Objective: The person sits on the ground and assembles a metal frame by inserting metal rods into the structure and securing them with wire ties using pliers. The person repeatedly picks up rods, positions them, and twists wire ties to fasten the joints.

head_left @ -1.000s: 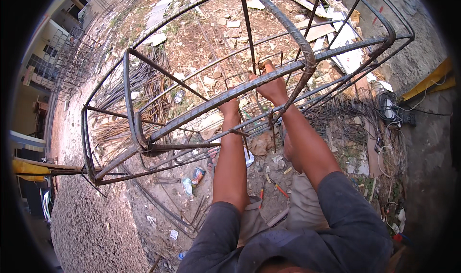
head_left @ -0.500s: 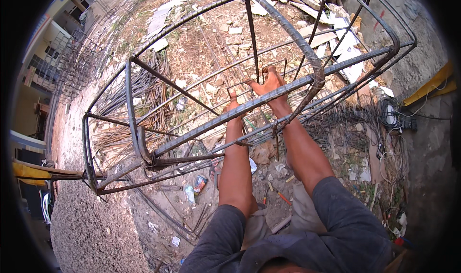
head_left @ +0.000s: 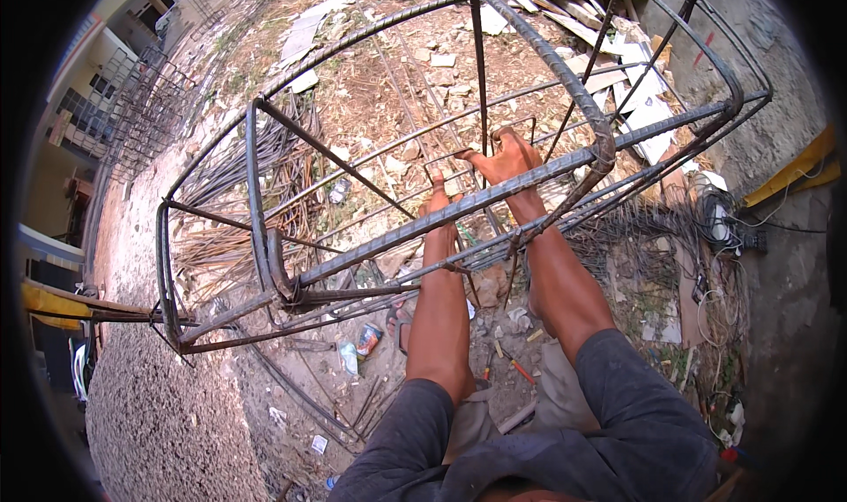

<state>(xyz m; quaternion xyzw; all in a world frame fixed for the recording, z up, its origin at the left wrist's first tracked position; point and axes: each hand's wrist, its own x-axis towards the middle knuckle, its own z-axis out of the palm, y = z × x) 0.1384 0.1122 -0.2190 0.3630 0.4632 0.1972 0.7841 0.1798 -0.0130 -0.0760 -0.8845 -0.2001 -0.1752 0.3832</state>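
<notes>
A long cage of ribbed steel rebar (head_left: 371,250) spans the view in front of me, with dark square stirrups along its bars. Both my arms reach under its nearest thick bar. Inside the cage, my right hand (head_left: 510,160) has its fingers curled around a thin bent steel rod (head_left: 447,158), beside an upright stirrup leg. My left hand (head_left: 438,204) is lower and to the left, thumb pointing up near the rod's left end. The thick bar partly covers that hand, so its grip does not show clearly.
Loose rebar (head_left: 265,184) lies heaped beyond the cage at left. Broken white boards (head_left: 648,105) are piled at far right by a rough concrete wall (head_left: 750,43). Tangled wires (head_left: 719,215) lie at right. An orange-handled tool (head_left: 520,371) rests on the ground near my feet.
The cage appears slightly farther right in view. My right hand has shifted slightly right with its fingers still curled at the thin rod. My left hand stays low beside it.
</notes>
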